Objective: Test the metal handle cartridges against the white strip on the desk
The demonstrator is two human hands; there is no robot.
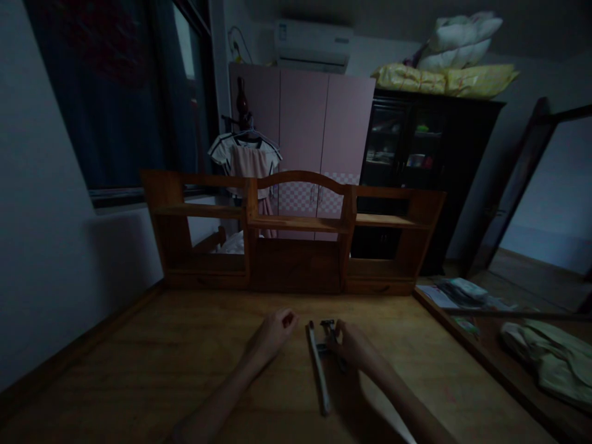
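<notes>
My right hand (354, 346) pinches a dark razor (332, 335) with its thumb and fingers. The razor's T-shaped head points away from me, and its handle slants down beside the hand. A second dark piece (322, 348), perhaps another razor head, shows just below; the hand partly hides it. Left of these a slim whitish stick with a dark reddish tip, resembling a toothbrush (319, 370), lies lengthwise on the wooden tabletop (185, 357). Further left, my left hand (276, 327) is curled closed above the table, apart from these things, with nothing visible in it.
A wooden shelf unit (296, 223) stands along the table's far edge. To the right, past the raised wooden edge (481, 357), lie papers and packets (456, 293) and a pale green cloth (550, 357). A white wall (55, 246) borders the left side. The room is dim.
</notes>
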